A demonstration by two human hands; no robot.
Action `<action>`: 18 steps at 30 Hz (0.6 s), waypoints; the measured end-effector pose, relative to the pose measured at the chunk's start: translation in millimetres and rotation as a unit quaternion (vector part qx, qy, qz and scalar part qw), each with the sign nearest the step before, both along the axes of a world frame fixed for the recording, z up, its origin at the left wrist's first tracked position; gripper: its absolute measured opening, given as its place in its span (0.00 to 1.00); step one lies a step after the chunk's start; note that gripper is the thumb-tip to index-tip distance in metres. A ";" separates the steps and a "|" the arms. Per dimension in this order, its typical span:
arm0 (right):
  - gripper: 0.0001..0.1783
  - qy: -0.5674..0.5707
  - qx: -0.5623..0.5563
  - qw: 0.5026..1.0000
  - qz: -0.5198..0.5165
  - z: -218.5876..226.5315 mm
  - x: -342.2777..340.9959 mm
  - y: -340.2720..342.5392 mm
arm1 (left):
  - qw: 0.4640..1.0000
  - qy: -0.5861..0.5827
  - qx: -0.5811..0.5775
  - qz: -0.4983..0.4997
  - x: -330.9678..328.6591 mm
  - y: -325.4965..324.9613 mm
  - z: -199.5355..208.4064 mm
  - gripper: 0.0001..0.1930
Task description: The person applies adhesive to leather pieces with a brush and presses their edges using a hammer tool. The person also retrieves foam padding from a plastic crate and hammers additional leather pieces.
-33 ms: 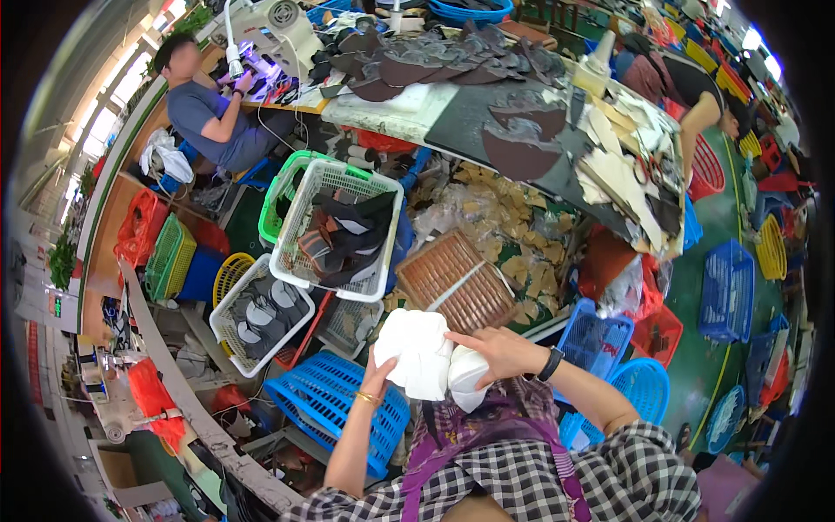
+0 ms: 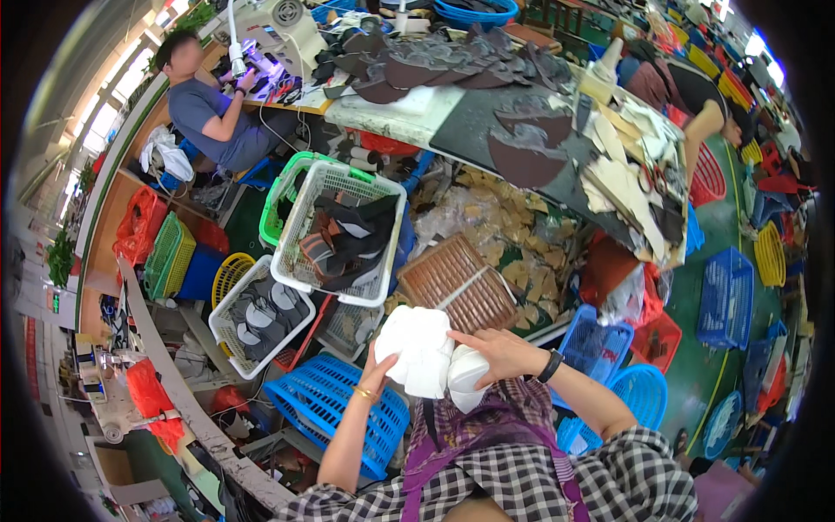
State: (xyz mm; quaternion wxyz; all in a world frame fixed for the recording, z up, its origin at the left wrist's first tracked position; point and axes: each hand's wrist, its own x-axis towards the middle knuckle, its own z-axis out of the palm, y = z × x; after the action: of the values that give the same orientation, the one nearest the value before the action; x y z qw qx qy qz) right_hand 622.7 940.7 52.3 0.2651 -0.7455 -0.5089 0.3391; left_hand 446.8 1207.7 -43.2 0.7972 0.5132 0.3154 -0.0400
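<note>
In front of my body I hold white, curved shoe-part pieces. My left hand (image 2: pixel 374 372) grips the left edge of a larger stack of white pieces (image 2: pixel 416 344), thumb on top and fingers hidden beneath. A smaller bundle of white pieces (image 2: pixel 467 376), layered and rounded, is pinched in my right hand (image 2: pixel 506 353). The right index finger reaches across to touch the larger stack's edge. Under the right hand, the purple patterned apron (image 2: pixel 487 426) covers my lap. Just beyond the white pieces lies a brown slatted wooden seat (image 2: pixel 457 283).
White baskets (image 2: pixel 339 230) with dark cut pieces stand left of centre; a blue basket (image 2: pixel 339 409) tilts by my left forearm. Ahead, a worktable (image 2: pixel 461 126) carries dark pieces and scraps. A person (image 2: pixel 213 113) sits far left; another person (image 2: pixel 670 87) bends at right. Scraps (image 2: pixel 522 252) litter the floor.
The view has shifted very slightly. Both hands keep the same hold on the white pieces.
</note>
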 end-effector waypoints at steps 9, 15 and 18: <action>0.66 0.026 0.057 0.992 -0.110 -80.0 160.0 103.7 | 0.945 -0.038 0.285 -0.156 252.3 137.7 -6.8 0.42; 0.66 0.094 0.152 0.964 -0.199 -169.7 268.9 195.6 | 0.842 0.025 0.472 -0.258 421.8 229.1 -31.9 0.49; 0.66 0.117 0.121 0.961 -0.219 -206.4 319.0 250.0 | 0.801 0.081 0.511 -0.300 490.7 269.6 -54.9 0.51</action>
State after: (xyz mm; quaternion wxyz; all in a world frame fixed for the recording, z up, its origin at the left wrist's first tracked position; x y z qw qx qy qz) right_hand 941.6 1190.7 -154.1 0.4790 -0.7560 -0.3359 0.2936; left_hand 937.5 1477.3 -98.2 0.3392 0.9101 0.1835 -0.1513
